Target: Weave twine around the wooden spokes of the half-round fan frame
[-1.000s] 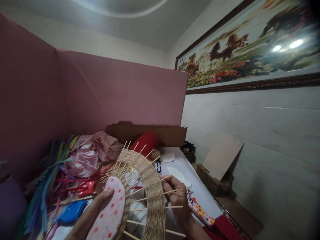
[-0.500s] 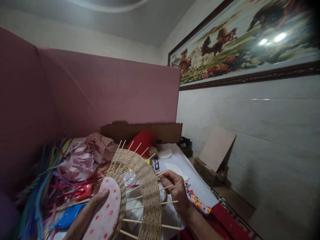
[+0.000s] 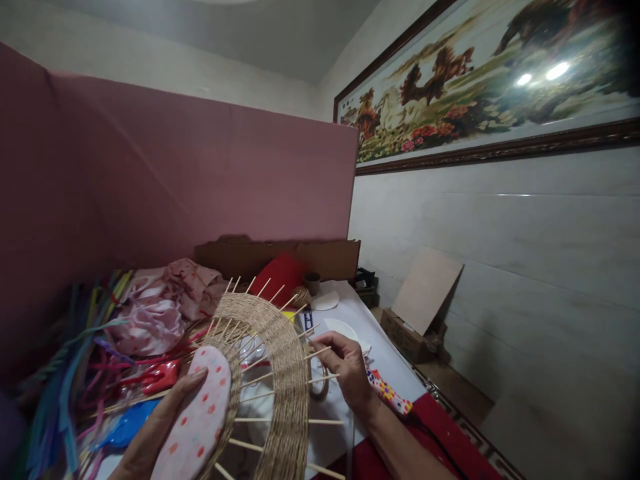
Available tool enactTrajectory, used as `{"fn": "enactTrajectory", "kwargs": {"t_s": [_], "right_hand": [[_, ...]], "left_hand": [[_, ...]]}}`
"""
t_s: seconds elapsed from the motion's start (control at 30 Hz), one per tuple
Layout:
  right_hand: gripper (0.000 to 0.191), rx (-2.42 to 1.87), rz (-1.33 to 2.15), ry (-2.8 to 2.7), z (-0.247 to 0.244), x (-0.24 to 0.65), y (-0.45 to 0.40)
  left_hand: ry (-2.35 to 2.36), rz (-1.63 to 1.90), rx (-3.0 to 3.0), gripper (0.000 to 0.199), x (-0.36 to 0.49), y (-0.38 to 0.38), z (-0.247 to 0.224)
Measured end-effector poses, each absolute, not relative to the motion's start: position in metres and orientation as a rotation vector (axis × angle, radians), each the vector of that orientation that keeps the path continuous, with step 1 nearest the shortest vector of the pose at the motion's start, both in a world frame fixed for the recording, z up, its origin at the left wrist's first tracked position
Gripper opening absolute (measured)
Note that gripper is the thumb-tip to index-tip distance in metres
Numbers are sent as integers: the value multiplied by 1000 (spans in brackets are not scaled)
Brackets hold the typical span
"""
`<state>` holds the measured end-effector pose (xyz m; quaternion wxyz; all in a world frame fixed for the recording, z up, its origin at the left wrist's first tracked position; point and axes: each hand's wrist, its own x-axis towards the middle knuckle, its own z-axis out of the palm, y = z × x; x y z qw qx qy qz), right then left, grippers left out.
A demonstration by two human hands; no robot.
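A fan-shaped weaving (image 3: 287, 373) of tan twine on thin wooden sticks (image 3: 326, 421) fills the lower middle. At its inner end is a rounded panel (image 3: 200, 407) covered in pink cloth with red dots. My left hand (image 3: 175, 407) grips this panel, thumb on top; its other fingers are hidden underneath. My right hand (image 3: 345, 363) is closed in a pinch at the weaving's outer right edge, among the protruding stick ends. What lies between those fingertips is too small to make out.
Left lie crumpled pink cloth (image 3: 155, 320), coloured strips (image 3: 63, 393), a red packet (image 3: 160, 377) and a blue item (image 3: 127, 425). Behind are a red object (image 3: 280, 277), a small pot (image 3: 312, 283) and cardboard (image 3: 225, 259). A flower-patterned item (image 3: 393, 395) lies right on the white table (image 3: 395, 360).
The fan and both hands appear slightly lower-left as the whole view shifts. My right fingertips have moved in closer to the woven rim, still pinched.
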<state>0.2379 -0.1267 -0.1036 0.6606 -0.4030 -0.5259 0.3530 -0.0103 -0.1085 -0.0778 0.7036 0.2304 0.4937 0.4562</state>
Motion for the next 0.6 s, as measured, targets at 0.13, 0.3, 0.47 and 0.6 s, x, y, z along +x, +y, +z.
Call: {"fn": "enactTrajectory", "kwargs": {"t_s": [0.13, 0.3, 0.47, 0.6], "right_hand": [[17, -928, 820, -1218, -106, 237, -127], [16, -873, 856, -1261, -107, 240, -127], [25, -819, 999, -1155, -112, 246, -122], [39, -839, 1038, -1029, -116, 248, -119]], "left_hand": [[1099, 1053, 524, 41, -13, -104, -77], [1107, 1083, 524, 29, -17, -102, -78], [1155, 1079, 505, 26, -16, -101, -75], [1175, 1040, 538, 21, -15, -100, -72]]}}
